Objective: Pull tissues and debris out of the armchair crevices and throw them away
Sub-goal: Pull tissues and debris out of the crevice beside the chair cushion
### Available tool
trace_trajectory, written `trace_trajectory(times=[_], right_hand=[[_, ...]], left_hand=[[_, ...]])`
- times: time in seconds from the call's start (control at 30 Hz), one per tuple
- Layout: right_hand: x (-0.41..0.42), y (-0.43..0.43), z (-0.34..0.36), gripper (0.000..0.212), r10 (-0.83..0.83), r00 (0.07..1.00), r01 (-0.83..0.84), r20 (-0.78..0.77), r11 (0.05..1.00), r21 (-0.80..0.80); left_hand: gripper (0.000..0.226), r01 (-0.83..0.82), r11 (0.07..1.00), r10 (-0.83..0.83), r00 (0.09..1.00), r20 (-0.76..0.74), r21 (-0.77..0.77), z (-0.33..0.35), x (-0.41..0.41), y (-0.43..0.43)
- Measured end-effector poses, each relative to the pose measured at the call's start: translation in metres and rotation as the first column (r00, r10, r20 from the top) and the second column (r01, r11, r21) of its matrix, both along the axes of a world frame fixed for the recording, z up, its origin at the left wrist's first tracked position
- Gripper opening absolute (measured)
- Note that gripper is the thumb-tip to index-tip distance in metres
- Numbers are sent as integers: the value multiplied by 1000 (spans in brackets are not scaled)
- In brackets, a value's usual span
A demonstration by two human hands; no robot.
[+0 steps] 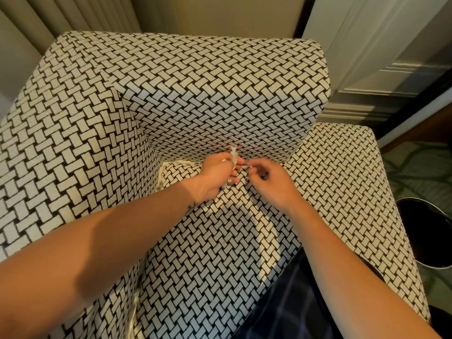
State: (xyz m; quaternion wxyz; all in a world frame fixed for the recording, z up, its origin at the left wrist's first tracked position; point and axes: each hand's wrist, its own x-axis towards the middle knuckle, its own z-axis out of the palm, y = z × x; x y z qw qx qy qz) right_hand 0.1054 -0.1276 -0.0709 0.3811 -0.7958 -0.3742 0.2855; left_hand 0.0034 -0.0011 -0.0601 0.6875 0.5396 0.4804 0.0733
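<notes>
Tissue (233, 154) in left hand (215, 177); bin (425, 231) beside armchair (220, 81).

A furnished room, home or hotel: patterned armchair (190, 77), pleated curtains (49, 18), panelled door (381, 57), carpet (415, 167).

On the armchair (195, 81), the left hand (215, 177) holds a tissue (233, 154) at the crack where the seat meets the back. The right hand (271, 182) is just beside it, also over the seat. A bin (425, 231) stands right of the armchair. Curtains (61, 13) hang behind the armchair.
</notes>
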Motion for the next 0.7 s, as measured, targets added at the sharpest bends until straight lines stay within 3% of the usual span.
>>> trace_trajectory(times=[0.13, 0.27, 0.4, 0.57, 0.7], right_hand=[[1, -14, 0, 39, 115, 976, -71, 182, 970, -232], [-4, -20, -2, 37, 130, 972, -80, 193, 965, -249], [-4, -17, -1, 29, 81, 979, -32, 188, 968, -250], [-10, -16, -7, 24, 107, 961, -35, 255, 962, -272], [-21, -19, -2, 18, 97, 986, -67, 134, 975, -210]], left_hand=[[20, -29, 997, 29, 1000, 2, -77, 0, 0, 3], [25, 42, 969, -28, 998, 59, -244, 2, 0, 4], [31, 130, 975, -138, 990, -30, -179, 4, -1, 1], [14, 133, 981, -137, 990, -17, -141, 7, -2, -2], [20, 183, 976, -183, 983, 16, -115, 14, 0, -6]])
